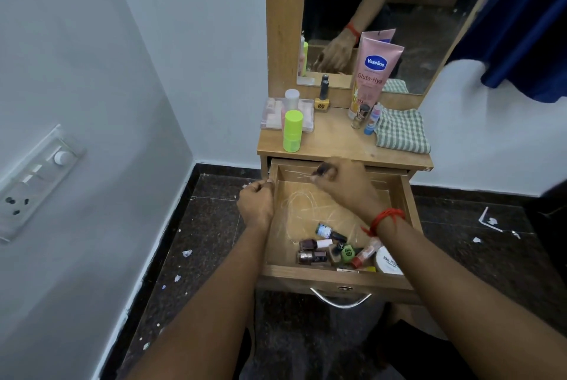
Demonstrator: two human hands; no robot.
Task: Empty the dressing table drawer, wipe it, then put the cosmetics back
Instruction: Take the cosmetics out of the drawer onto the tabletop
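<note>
The wooden drawer (322, 280) is pulled out under the dressing table top (337, 140). My right hand (346, 186) hovers over the drawer's back end and pinches a small dark nail polish bottle (323, 169). My left hand (256, 204) grips the top of the drawer's left wall. At the drawer's front lie several nail polish bottles (313, 252), a green-capped bottle (348, 252), a red lip balm (365, 254) and a white jar (389, 261). A checked cloth (402, 131) lies folded on the top at the right.
On the top stand a pink Vaseline tube (372, 72), a lime green stick (293, 131), a clear palette box (273, 114), a yellow nail polish (322, 99), a small glass bottle (359, 117) and a blue lip balm (372, 120). A mirror rises behind; a wall stands close on the left.
</note>
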